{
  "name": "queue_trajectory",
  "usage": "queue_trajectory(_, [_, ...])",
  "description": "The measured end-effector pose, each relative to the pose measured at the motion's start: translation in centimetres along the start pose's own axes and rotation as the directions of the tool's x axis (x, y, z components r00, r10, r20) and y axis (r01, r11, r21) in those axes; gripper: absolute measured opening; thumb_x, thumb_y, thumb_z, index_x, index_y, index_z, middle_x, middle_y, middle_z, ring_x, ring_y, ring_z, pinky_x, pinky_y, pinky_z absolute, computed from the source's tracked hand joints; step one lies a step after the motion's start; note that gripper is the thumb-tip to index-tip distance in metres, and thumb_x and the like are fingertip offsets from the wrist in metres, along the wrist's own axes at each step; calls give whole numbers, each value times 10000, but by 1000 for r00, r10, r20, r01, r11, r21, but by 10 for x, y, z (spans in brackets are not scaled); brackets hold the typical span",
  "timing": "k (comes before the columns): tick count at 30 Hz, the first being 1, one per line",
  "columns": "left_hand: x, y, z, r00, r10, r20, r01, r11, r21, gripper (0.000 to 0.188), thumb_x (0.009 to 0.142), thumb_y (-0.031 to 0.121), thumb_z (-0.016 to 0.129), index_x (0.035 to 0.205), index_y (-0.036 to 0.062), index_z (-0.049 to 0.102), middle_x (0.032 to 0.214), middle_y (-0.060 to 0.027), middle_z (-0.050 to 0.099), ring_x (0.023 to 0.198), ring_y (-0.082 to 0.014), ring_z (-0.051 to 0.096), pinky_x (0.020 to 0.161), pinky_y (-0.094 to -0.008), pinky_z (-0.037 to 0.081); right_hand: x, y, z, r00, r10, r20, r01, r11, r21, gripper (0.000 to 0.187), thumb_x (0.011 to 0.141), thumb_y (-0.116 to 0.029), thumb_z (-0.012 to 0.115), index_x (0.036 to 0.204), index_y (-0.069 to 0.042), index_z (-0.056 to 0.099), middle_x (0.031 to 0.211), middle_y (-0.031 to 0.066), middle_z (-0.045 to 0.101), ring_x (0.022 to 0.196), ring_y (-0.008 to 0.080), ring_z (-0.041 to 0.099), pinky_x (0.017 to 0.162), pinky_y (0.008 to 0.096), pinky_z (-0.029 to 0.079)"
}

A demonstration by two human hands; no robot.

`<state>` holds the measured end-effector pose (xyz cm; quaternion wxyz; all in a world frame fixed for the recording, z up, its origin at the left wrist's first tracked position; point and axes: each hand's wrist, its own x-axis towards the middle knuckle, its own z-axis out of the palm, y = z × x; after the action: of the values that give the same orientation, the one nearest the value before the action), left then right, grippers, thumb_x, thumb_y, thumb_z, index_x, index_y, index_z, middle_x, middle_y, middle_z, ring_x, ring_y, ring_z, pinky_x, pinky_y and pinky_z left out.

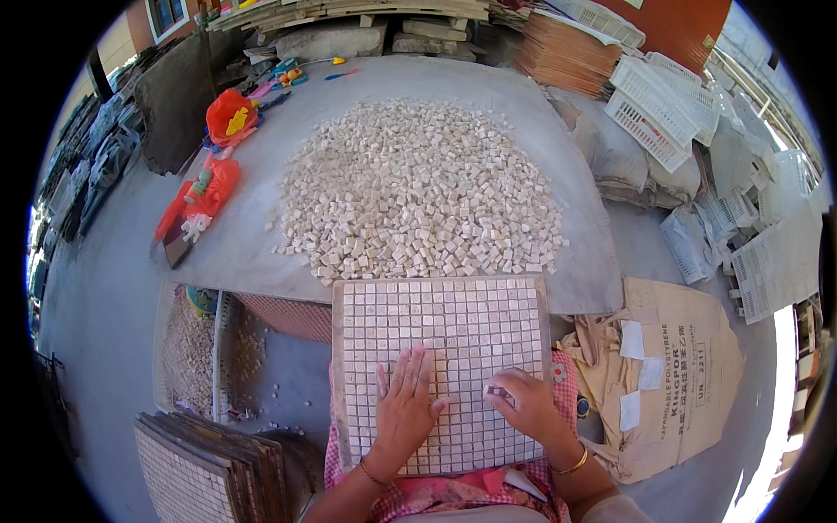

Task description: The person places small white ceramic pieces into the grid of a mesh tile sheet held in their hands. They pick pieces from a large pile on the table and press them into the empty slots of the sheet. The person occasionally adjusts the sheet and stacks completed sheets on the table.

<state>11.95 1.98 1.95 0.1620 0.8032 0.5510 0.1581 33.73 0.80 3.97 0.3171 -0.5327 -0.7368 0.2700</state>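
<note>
A square board filled with rows of small pale stone tiles lies before me, its near edge by my lap. My left hand rests flat on the tiles left of the middle, fingers stretched out and thumb apart. Over the right part of the grid, my right hand pinches a small stone tile between thumb and fingertips; its visible side looks dark. Beyond the board's far edge, a wide heap of loose stone tiles covers the middle of the grey table.
Red bags and toys lie on the table's left side. A bin of tile pieces and stacked tile boards stand at lower left. On the right are a flattened paper sack, white crates and filled sacks.
</note>
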Motion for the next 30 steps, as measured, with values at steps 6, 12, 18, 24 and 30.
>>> queue_trajectory(6, [1, -9, 1, 1000, -30, -9, 29, 998, -55, 798, 786, 356, 693, 1428, 43, 336, 1495, -133, 328, 1390, -290, 295, 1106, -568, 193, 44, -11, 1, 991, -115, 62, 122, 983, -134, 230, 801, -118, 679, 1008, -37, 621, 917, 136, 633, 823, 314, 618, 718, 382, 510])
queue_trajectory(12, [18, -1, 6, 998, -21, -62, 14, 994, -109, 777, 799, 380, 671, 1412, 24, 352, 1476, -127, 357, 1393, -274, 285, 1115, -548, 201, 79, -16, 4, 996, -86, 4, 86, 990, -112, 192, 813, -55, 638, 1003, -28, 635, 931, 149, 633, 853, 328, 617, 744, 384, 507])
queue_trajectory(18, [26, -16, 17, 996, 84, -41, -86, 994, -61, 772, 818, 398, 643, 1404, -7, 346, 1479, -136, 346, 1390, -274, 288, 1125, -521, 207, 80, 9, -7, 999, -39, -31, 33, 981, -190, 128, 817, -23, 623, 944, -12, 640, 898, 144, 633, 788, 316, 620, 700, 357, 506])
queue_trajectory(24, [25, -10, 11, 998, 50, -29, -53, 992, -111, 770, 820, 423, 635, 1408, 17, 348, 1479, -143, 338, 1382, -271, 300, 1121, -520, 219, 71, 15, -4, 999, -21, 25, 27, 959, -282, 141, 814, -59, 642, 955, -66, 644, 928, 97, 613, 839, 314, 622, 711, 375, 521])
queue_trajectory(30, [26, -11, 11, 997, 78, -27, -79, 995, -63, 753, 822, 424, 632, 1406, 34, 361, 1472, -138, 351, 1378, -269, 306, 1118, -519, 221, 74, 11, 0, 998, -62, 15, 64, 948, -311, 121, 786, -31, 617, 904, -55, 619, 908, 92, 584, 862, 315, 586, 739, 386, 503])
